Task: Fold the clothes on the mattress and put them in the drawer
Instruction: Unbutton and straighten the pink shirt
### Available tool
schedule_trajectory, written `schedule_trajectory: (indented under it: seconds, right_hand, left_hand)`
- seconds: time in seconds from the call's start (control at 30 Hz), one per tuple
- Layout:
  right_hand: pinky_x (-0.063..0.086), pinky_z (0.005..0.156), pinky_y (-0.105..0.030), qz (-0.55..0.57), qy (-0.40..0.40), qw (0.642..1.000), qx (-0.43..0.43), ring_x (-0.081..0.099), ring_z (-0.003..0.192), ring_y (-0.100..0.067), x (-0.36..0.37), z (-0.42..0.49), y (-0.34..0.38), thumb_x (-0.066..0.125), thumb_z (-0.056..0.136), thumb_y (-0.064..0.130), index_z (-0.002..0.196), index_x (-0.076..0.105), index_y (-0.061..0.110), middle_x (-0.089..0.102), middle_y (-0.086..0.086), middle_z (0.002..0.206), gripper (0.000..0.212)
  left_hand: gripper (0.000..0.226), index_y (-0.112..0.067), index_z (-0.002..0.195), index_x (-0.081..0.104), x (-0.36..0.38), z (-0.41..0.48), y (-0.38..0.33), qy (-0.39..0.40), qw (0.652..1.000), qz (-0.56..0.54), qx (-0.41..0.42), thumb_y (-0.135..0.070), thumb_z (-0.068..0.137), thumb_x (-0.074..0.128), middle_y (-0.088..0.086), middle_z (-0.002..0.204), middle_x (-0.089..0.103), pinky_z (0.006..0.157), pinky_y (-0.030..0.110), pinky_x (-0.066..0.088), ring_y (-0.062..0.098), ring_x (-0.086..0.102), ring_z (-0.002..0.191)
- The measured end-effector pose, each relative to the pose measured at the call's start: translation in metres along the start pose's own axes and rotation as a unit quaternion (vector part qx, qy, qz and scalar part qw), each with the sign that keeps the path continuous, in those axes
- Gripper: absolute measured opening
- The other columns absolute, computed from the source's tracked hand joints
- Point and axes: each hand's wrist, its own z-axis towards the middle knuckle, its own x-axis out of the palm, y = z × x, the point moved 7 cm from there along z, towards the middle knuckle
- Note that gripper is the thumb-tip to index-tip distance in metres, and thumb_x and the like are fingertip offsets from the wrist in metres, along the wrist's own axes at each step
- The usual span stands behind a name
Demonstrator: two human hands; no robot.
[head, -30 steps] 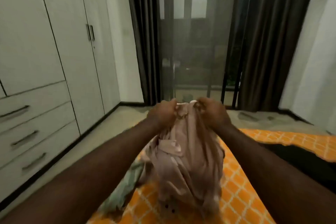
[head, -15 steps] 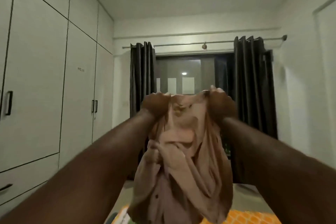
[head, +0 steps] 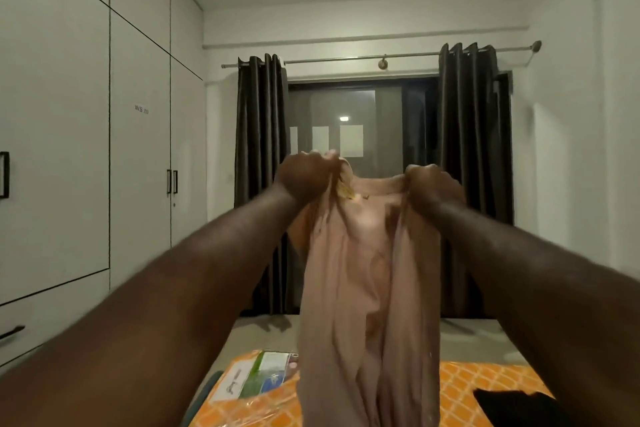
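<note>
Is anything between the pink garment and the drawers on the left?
Nothing visible. The left hand and right hand hold the pink garment above the mattress; the drawers at lower left look shut, and the floor between is mostly hidden.

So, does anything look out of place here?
Nothing damaged or spilled. The pink garment hangs bunched between the left hand and right hand; a black cloth lies loose on the mattress.

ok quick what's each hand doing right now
Left hand: closed, gripping the top edge of the pale pink cloth garment.
Right hand: closed, gripping the same garment's top edge.
</note>
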Motion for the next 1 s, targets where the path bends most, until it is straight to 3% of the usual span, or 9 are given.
schedule_trajectory:
  seconds: [0.13, 0.27, 0.33, 0.43, 0.6, 0.73, 0.77, 0.9, 1.0]
  right_hand:
    - [0.042, 0.065, -0.035, 0.000, -0.066, 0.998, 0.001, 0.066, 0.086, -0.034, -0.004, -0.005, -0.008, 0.039, 0.102, 0.018, 0.105, 0.057, 0.018, 0.063, -0.009, 0.102, 0.019]
    - [0.038, 0.063, -0.030, 0.027, 0.141, 0.989, 0.018, 0.064, 0.086, -0.029, 0.061, -0.035, -0.003, 0.040, 0.093, 0.042, 0.101, 0.071, 0.028, 0.070, -0.009, 0.106, 0.035]
    - [0.041, 0.069, -0.030, 0.022, 0.159, 0.987, 0.004, 0.068, 0.097, -0.034, 0.090, -0.064, -0.003, 0.050, 0.091, 0.042, 0.102, 0.072, 0.031, 0.071, -0.009, 0.108, 0.027]
    - [0.049, 0.073, -0.034, 0.048, 0.188, 0.981, 0.006, 0.069, 0.100, -0.034, 0.134, -0.131, -0.012, 0.058, 0.092, 0.041, 0.102, 0.073, 0.034, 0.073, -0.006, 0.106, 0.019]
    - [0.054, 0.078, -0.035, 0.136, 0.253, 0.957, 0.039, 0.069, 0.099, -0.031, 0.221, -0.263, -0.034, 0.063, 0.093, 0.035, 0.111, 0.073, 0.032, 0.075, -0.003, 0.111, 0.020]
    - [0.041, 0.066, -0.027, 0.248, 0.328, 0.907, 0.090, 0.068, 0.095, -0.026, 0.277, -0.342, -0.038, 0.070, 0.090, 0.012, 0.134, 0.060, 0.021, 0.072, -0.005, 0.103, 0.045]
    - [0.043, 0.063, -0.028, 0.277, 0.347, 0.888, 0.121, 0.067, 0.096, -0.024, 0.289, -0.360, -0.040, 0.072, 0.088, 0.008, 0.139, 0.056, 0.022, 0.069, -0.002, 0.101, 0.055]
    - [0.059, 0.074, -0.040, 0.389, 0.408, 0.794, 0.227, 0.063, 0.106, -0.020, 0.321, -0.410, -0.043, 0.066, 0.083, -0.014, 0.154, 0.036, 0.020, 0.063, -0.002, 0.117, 0.084]
    - [0.062, 0.080, -0.048, 0.360, 0.413, 0.805, 0.227, 0.066, 0.102, -0.020, 0.341, -0.409, -0.044, 0.066, 0.083, -0.012, 0.155, 0.032, 0.024, 0.064, -0.009, 0.121, 0.088]
  left_hand:
    - [0.027, -0.015, 0.112, 0.060, -0.002, 0.010, 0.015, 0.010, 0.999, 0.013, -0.036, -0.036, 0.103, 0.045, 0.004, 0.083, 0.061, 0.058, 0.032, 0.043, 0.028, 0.069, 0.078]
    - [0.039, -0.017, 0.138, 0.048, 0.054, -0.020, 0.005, 0.149, 0.987, 0.027, -0.055, -0.029, 0.101, 0.052, 0.009, 0.106, 0.062, 0.073, 0.043, 0.056, 0.031, 0.066, 0.100]
    - [0.045, -0.017, 0.148, 0.040, 0.096, -0.063, -0.002, 0.219, 0.970, -0.054, -0.092, -0.023, 0.104, 0.044, 0.019, 0.127, 0.061, 0.090, 0.046, 0.055, 0.038, 0.062, 0.114]
    - [0.041, -0.020, 0.145, 0.043, 0.163, -0.151, -0.001, 0.300, 0.911, -0.204, -0.197, -0.022, 0.104, 0.040, 0.024, 0.132, 0.057, 0.096, 0.047, 0.055, 0.040, 0.061, 0.116]
    - [0.018, -0.019, 0.109, 0.060, 0.242, -0.300, -0.007, 0.412, 0.768, -0.373, -0.320, -0.006, 0.098, 0.053, 0.012, 0.092, 0.064, 0.054, 0.030, 0.051, 0.021, 0.062, 0.068]
    - [0.018, -0.010, 0.104, 0.061, 0.263, -0.362, -0.008, 0.359, 0.609, -0.572, -0.414, 0.006, 0.096, 0.055, 0.010, 0.095, 0.063, 0.077, 0.036, 0.059, 0.013, 0.065, 0.080]
    - [0.022, -0.008, 0.108, 0.062, 0.268, -0.372, -0.008, 0.345, 0.605, -0.595, -0.401, 0.008, 0.094, 0.058, 0.010, 0.100, 0.063, 0.081, 0.034, 0.058, 0.014, 0.065, 0.088]
    - [0.038, -0.012, 0.109, 0.066, 0.292, -0.416, -0.003, 0.348, 0.712, -0.524, -0.312, 0.007, 0.078, 0.075, 0.006, 0.102, 0.067, 0.083, 0.027, 0.056, 0.007, 0.068, 0.091]
    - [0.055, -0.019, 0.119, 0.067, 0.315, -0.449, -0.004, 0.357, 0.798, -0.411, -0.257, -0.018, 0.066, 0.082, 0.007, 0.111, 0.054, 0.092, 0.032, 0.055, 0.024, 0.061, 0.108]
